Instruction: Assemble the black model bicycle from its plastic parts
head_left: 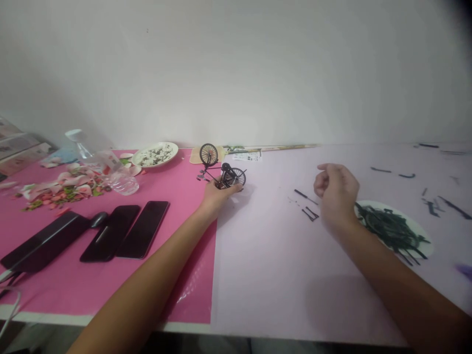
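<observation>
My left hand is closed round the rear part of a small black model bicycle, just over the seam of the two table covers. The bicycle is tilted, its front wheel raised towards the wall. My right hand hovers over the pale cover with its fingers curled in; whatever they may hold is hidden. Just left of this hand lie a thin screwdriver, some tiny bits and a small black forked part. A white plate heaped with dark plastic pieces sits beside my right wrist.
Loose black parts lie scattered at the far right. On the pink side are two phones, a long black case, a clear bottle, petals and a plate of pale bits. A wall closes off the back.
</observation>
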`<action>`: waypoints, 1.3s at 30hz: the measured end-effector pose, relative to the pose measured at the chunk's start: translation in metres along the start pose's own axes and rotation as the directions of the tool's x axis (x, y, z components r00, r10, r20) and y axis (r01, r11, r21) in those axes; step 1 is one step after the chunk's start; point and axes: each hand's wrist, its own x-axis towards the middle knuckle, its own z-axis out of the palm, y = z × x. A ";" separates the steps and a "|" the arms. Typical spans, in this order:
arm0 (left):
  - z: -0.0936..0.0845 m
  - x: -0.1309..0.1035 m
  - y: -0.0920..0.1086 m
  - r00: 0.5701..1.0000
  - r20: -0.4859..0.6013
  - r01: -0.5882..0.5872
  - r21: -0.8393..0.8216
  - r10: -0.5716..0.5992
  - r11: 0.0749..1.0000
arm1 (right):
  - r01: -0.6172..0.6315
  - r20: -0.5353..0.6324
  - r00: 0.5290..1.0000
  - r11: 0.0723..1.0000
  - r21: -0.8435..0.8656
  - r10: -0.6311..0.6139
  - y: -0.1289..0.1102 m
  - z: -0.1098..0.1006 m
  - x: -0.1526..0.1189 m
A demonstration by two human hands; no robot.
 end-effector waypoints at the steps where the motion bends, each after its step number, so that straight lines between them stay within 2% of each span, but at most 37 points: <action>1: -0.001 0.001 0.000 1.000 -0.005 -0.003 0.000 0.003 1.000 | -0.014 0.003 1.000 1.000 0.007 0.014 0.003 0.000 0.000; 7: -0.005 0.004 -0.001 1.000 -0.013 -0.026 0.012 0.026 1.000 | -0.049 0.069 0.996 0.997 -0.063 0.053 0.005 0.001 -0.006; 9: -0.006 0.005 -0.003 1.000 -0.012 -0.021 0.010 0.021 1.000 | 0.041 0.165 0.986 0.978 -0.206 -0.007 0.004 0.000 -0.005; 11: -0.005 0.006 -0.004 1.000 -0.018 -0.013 0.010 0.013 1.000 | 0.211 0.294 0.951 0.901 -0.379 -0.100 0.004 -0.003 -0.003; 13: -0.005 0.007 -0.005 1.000 -0.019 -0.009 0.012 0.009 1.000 | 0.344 0.381 0.910 0.814 -0.469 -0.164 0.005 -0.005 0.000; 19: -0.005 0.006 -0.003 0.999 -0.038 0.017 0.011 -0.017 1.000 | 0.397 0.471 0.868 0.787 -0.473 -0.154 0.019 -0.002 -0.004; 21: -0.004 0.005 -0.002 0.999 -0.045 0.027 0.019 -0.026 0.999 | 0.470 0.536 0.821 0.765 -0.440 -0.196 0.021 0.005 -0.012; 24: -0.005 0.006 0.000 0.998 -0.059 0.035 0.052 -0.032 0.998 | 0.605 0.681 0.686 0.721 -0.337 -0.257 0.016 0.019 -0.034; 29: -0.012 0.013 -0.002 0.996 -0.080 -0.025 0.078 0.032 0.997 | 0.650 0.886 0.432 0.739 -0.175 -0.170 -0.004 0.039 -0.076; 31: -0.014 0.015 -0.004 0.995 -0.095 -0.025 0.083 0.032 0.996 | 0.657 0.916 0.372 0.739 -0.147 -0.149 -0.008 0.042 -0.085; 32: -0.015 0.015 -0.004 0.995 -0.100 -0.021 0.091 0.030 0.996 | 0.660 0.922 0.358 0.738 -0.141 -0.144 -0.009 0.043 -0.088; 34: -0.015 0.016 -0.005 0.995 -0.095 -0.025 0.109 0.035 0.994 | 0.663 0.921 0.363 0.734 -0.148 -0.143 -0.008 0.046 -0.090; 39: -0.012 0.014 -0.007 0.997 -0.067 -0.032 0.129 0.041 0.991 | 0.685 0.872 0.452 0.700 -0.202 -0.190 0.001 0.067 -0.086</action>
